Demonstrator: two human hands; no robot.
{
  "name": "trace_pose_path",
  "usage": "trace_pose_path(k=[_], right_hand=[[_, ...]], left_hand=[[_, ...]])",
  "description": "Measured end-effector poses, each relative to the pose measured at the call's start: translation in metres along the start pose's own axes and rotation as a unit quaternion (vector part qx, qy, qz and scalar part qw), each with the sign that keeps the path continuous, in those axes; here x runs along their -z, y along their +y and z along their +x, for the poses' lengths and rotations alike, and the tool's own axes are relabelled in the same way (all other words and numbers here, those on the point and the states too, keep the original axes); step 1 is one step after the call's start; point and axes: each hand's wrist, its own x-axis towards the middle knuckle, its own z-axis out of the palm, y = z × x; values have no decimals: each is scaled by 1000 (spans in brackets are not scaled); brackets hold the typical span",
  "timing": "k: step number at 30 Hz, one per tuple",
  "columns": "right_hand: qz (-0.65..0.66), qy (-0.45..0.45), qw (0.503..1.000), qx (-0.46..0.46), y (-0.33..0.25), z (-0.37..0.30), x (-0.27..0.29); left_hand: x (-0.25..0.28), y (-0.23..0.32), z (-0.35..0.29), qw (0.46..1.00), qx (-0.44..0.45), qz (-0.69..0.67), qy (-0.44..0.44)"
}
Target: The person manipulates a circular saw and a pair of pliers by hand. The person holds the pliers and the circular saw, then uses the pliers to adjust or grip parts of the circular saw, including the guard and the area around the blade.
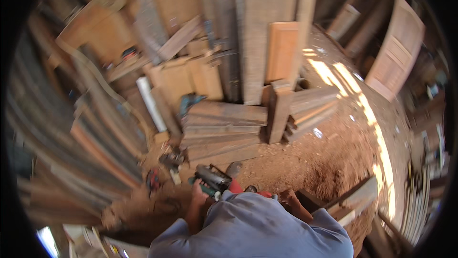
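Low in the picture, just past my blue shirt, my left hand is closed at a green and black power tool; its exact kind is blurred. To the other side my right hand has its fingers curled in, beside a dark timber piece. Whatever it may grip is hidden. Something red shows between the hands, mostly covered by my shirt.
Stacked boards lie ahead, with a blue-green drill at their edge. A short post stands beside them. Long planks lean at left; a panelled door stands far right. Sawdust covers the ground at right.
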Motion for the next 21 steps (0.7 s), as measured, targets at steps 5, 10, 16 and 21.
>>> trace_pose_path(k=[5,10,16,21], right_hand=[[161,-131,917,-340,4,-2,-8],[233,-162,841,-461,13,84,46],[367,-142,719,-573,16,211,60],[427,-238,668,-560,-18,301,18]], left_hand=[[15,-8,-57,990,-64,-88,85],[72,-12,-101,976,-141,-100,136],[115,5,-150,958,-158,-28,238],[164,20,-185,950,-155,36,269]])
